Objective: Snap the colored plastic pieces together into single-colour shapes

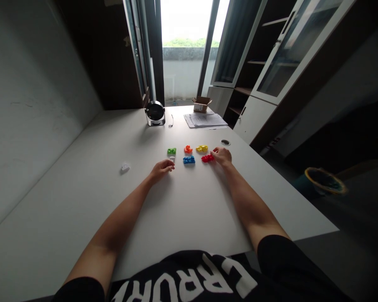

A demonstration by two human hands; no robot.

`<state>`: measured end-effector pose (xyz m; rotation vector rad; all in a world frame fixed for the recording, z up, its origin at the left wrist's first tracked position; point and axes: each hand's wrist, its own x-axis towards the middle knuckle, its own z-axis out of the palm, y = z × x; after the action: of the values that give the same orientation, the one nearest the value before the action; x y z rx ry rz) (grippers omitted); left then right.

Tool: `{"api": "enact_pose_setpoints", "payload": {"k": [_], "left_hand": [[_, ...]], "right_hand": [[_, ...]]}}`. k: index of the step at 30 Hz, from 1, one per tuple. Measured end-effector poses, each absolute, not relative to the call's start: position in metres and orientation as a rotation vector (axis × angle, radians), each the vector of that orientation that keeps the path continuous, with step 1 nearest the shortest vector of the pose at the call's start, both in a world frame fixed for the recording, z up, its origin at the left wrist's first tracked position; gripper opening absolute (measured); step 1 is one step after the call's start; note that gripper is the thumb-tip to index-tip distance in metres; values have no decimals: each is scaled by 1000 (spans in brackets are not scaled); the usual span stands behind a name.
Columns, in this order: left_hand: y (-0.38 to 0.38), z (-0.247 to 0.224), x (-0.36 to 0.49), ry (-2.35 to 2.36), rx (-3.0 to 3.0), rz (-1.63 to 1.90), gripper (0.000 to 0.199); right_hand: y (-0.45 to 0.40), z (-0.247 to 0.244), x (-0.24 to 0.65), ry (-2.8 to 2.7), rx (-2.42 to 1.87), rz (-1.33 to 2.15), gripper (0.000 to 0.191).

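Small coloured plastic pieces lie in two short rows on the white table (189, 209). My right hand (222, 155) pinches the edge of a red piece (207, 158) at the right end of the near row. With its fingers closed together, my left hand (162, 170) is at a small white piece (172, 158), partly hidden by the fingers. Between both hands sits a blue piece (189, 160). Behind them are a green piece (171, 150), an orange piece (188, 149) and a yellow piece (202, 148).
Another white piece (125, 167) lies apart on the left. Farther back stand a round black device (155, 113), papers (206, 120) and an open cardboard box (202, 104). A round cable hole (225, 142) is beyond my right hand. A bin (324, 180) stands right of the table.
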<state>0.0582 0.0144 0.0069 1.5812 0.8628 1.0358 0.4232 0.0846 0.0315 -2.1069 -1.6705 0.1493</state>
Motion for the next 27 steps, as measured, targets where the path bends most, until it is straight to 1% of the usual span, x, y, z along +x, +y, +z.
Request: {"api": "enact_pose_setpoints", "payload": {"k": [5,12,21,27], "left_hand": [[15,7,57,865,1586,1028,22],[15,6,58,872,1589,1032,21],[13,10,59,884,1591,1026,21],[14,9,59,888,1590,1023,21]], "right_hand": [[86,27,423,-1688,-2012,73,17],[89,21,429,-1779,-1882,-85,15],[94,13,435,-1844,-1847,-149,13],[91,14,433,-1889,-1796,-131,13]]}}
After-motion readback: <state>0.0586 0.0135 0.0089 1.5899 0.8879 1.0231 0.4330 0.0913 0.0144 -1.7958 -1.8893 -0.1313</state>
